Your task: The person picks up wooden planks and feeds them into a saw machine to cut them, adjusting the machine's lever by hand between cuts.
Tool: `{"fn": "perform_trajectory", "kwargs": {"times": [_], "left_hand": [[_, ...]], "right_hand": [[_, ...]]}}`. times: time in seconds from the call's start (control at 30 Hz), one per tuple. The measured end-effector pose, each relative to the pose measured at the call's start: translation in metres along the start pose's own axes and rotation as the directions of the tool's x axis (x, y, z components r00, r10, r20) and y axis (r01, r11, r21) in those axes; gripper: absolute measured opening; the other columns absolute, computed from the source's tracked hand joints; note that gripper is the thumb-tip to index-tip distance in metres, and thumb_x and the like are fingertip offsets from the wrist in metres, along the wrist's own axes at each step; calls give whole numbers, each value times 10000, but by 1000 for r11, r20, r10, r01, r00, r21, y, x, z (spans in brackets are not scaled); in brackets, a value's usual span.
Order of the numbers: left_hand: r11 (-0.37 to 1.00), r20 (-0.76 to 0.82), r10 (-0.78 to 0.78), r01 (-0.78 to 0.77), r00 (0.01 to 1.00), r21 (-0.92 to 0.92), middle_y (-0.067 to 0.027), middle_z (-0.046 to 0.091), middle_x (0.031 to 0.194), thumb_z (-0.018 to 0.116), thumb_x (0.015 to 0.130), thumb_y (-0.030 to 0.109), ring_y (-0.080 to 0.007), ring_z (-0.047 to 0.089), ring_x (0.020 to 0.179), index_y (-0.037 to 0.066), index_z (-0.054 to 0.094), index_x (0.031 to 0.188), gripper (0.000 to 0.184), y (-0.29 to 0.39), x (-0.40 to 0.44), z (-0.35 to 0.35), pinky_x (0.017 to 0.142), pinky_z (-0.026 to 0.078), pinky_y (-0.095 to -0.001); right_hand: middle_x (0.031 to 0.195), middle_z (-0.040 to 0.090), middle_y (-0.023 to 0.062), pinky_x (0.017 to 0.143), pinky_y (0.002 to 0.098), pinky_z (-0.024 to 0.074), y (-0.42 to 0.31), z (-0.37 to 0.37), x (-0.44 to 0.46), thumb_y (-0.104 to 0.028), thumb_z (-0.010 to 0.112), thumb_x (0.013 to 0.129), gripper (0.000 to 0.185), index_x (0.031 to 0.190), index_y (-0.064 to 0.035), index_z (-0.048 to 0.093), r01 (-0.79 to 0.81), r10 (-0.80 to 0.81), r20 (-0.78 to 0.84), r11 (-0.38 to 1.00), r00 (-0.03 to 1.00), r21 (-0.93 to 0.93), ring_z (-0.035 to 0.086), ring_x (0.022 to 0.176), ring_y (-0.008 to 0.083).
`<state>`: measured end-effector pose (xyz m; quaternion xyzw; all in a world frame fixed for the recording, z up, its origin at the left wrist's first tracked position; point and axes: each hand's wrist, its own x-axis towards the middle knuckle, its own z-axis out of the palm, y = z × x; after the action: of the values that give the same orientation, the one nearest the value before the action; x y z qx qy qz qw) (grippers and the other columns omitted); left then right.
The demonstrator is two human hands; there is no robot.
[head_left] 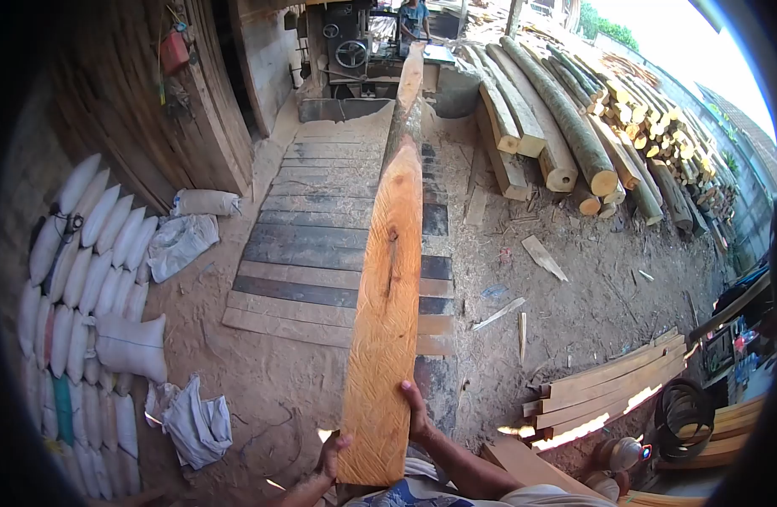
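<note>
A long sawn timber (380, 338) with an orange face, a dark knot and a crack runs from my body toward the machine. Its near end is held between my two hands. My left hand (331, 456) grips the left edge close to the end, fingers partly hidden beneath. On the right edge, slightly farther up, my right hand (415, 407) is wrapped round the side with the thumb on top. The far part narrows and reaches the sawing machine (351, 54), where a person (414, 21) in a blue shirt stands.
Slatted planks (308, 228) lie on the sawdust-covered ground under the timber. Stacked white sacks (93, 279) stand at the left, with loose sacks (198, 422) nearby. Logs (566, 127) fill the back right. Cut boards (612, 380) and a coil (684, 414) lie at the lower right.
</note>
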<state>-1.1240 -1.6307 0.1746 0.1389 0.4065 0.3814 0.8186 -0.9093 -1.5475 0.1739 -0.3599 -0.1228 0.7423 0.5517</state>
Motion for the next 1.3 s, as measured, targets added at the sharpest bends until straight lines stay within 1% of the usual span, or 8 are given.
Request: {"fn": "perform_trajectory", "kwargs": {"times": [0.03, 0.1, 0.2, 0.33, 0.43, 0.57, 0.9, 1.3], "left_hand": [[984, -105, 32, -13, 994, 178, -185, 602, 1303, 717, 782, 432, -290, 619, 1146, -39, 444, 1437, 851, -43, 8, -20, 1003, 497, -415], [908, -80, 163, -118, 983, 401, -192, 633, 1252, 723, 780, 435, -284, 621, 1137, -54, 496, 1396, 818, -40, -9, 51, 994, 494, -401], [835, 44, 64, -77, 997, 545, -206, 588, 1313, 705, 795, 405, -280, 572, 1228, -57, 395, 1458, 866, -27, -13, 67, 1051, 465, -400], [981, 51, -48, 37, 998, 188, -216, 529, 1390, 707, 805, 363, -316, 539, 1277, -46, 323, 1501, 894, -67, 15, 24, 1078, 461, -439], [1000, 100, 5, -3, 995, -17, -216, 486, 1439, 715, 799, 337, -355, 515, 1312, -12, 266, 1538, 932, -67, 44, 5, 1095, 456, -480], [995, 117, 87, -91, 989, 32, -197, 465, 1472, 735, 790, 309, -340, 483, 1342, 34, 275, 1551, 930, -41, 54, 0, 1121, 423, -480], [999, 136, -34, 31, 990, 27, -165, 410, 1522, 748, 738, 274, -319, 417, 1398, 74, 252, 1573, 992, 33, 74, 30, 1159, 367, -472], [994, 109, -84, 75, 990, 83, -159, 404, 1530, 755, 703, 261, -319, 396, 1413, 81, 243, 1580, 1032, 43, 84, 13, 1172, 340, -464]], "right_hand": [[1355, 570, 218, 1032, 506, 485, -4, -23, -17, -557, 627, 872, 847, 1483, -25, 378, -171, 170, 20, 983, 985, 71, 601, 1195, 368], [1379, 559, 217, 1032, 483, 489, -4, -69, -33, -568, 598, 891, 837, 1474, -6, 386, -177, 171, 93, 982, 981, 69, 587, 1226, 357], [1393, 553, 226, 1035, 488, 488, 0, -95, -42, -595, 607, 870, 875, 1467, 10, 399, -152, 152, 3, 988, 988, 19, 589, 1223, 359], [1358, 558, 214, 1032, 484, 498, -9, -101, 2, -464, 651, 888, 800, 1487, -22, 358, -161, 161, 6, 985, 987, 68, 587, 1223, 351], [1328, 596, 250, 1043, 495, 493, -15, -77, 32, -499, 631, 892, 804, 1443, 47, 419, -117, 114, -39, 990, 993, -85, 622, 1180, 375], [1313, 596, 232, 1014, 479, 520, -26, -58, 62, -468, 655, 885, 786, 1444, 26, 409, -70, 70, -2, 994, 998, -84, 625, 1175, 360], [1417, 468, 170, 1027, 440, 480, -57, -25, 107, -391, 635, 923, 823, 1571, -137, 196, -33, 42, 62, 989, 997, -142, 527, 1251, 303], [1425, 463, 180, 1013, 440, 492, -66, -25, 143, -392, 658, 904, 864, 1586, -146, 187, -50, 53, 28, 993, 998, -105, 541, 1233, 309]]}}
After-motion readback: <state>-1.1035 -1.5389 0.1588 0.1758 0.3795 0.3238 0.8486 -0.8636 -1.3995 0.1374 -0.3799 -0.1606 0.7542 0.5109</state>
